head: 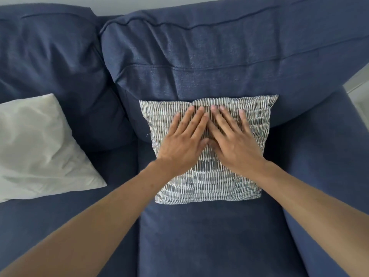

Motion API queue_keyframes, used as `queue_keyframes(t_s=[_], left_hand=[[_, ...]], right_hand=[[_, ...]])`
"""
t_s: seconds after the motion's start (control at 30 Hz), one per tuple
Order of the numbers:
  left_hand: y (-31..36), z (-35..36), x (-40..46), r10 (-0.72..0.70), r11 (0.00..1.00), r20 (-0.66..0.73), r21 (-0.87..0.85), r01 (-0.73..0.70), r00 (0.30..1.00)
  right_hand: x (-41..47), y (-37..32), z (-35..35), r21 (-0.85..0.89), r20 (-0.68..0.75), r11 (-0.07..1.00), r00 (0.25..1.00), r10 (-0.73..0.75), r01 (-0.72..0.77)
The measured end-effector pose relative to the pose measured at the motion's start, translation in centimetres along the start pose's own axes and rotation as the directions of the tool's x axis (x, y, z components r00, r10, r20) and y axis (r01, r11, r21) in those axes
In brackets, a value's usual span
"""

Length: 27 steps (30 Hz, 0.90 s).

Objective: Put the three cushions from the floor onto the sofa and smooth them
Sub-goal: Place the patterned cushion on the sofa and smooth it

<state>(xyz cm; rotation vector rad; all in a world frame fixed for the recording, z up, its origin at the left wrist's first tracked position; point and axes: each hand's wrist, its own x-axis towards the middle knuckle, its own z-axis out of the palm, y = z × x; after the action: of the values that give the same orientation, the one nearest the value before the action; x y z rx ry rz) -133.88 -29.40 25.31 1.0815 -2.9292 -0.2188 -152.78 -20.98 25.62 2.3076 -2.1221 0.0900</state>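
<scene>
Navy sofa (209, 236) under and around both hands. White cushion (40, 148) well off to the left hand's side, on seat. Patterned cushion (209, 182) leaning on backrest, directly under palms. Left hand (182, 144) and right hand (232, 145) flat, fingers spread, pressing, gripping nothing. Step: smoothing. Next probably: sweep outward to corners; third cushion not visible. No readable labels.

Head view, steeply down (close) over sofa (199, 246)

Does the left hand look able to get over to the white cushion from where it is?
Probably yes. The left hand lies flat and empty on the patterned cushion, and only bare sofa seat separates it from the white cushion.
</scene>
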Motion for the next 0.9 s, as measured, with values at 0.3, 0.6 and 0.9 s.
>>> queue_keyframes(t_s=[0.3, 0.6, 0.9], left_hand=[[-8.3, -0.6, -3.4, -0.277, 0.961, 0.066, 0.021, 0.277, 0.959], [0.3, 1.2, -4.8, 0.025, 0.999, -0.006, 0.032, -0.024, 1.000], [-3.1, 4.5, -7.9, -0.231, 0.968, 0.056, 0.110, 0.224, 0.971]], right_hand=[[-2.5, 6.3, -0.1, 0.025, 0.022, 0.927, 0.927, 0.373, -0.374], [-4.9, -0.9, 1.9, -0.024, -0.027, 0.999, 0.999, -0.037, 0.037], [-9.2, 2.2, 5.1, -0.079, 0.067, 0.970, 0.970, 0.235, -0.229]])
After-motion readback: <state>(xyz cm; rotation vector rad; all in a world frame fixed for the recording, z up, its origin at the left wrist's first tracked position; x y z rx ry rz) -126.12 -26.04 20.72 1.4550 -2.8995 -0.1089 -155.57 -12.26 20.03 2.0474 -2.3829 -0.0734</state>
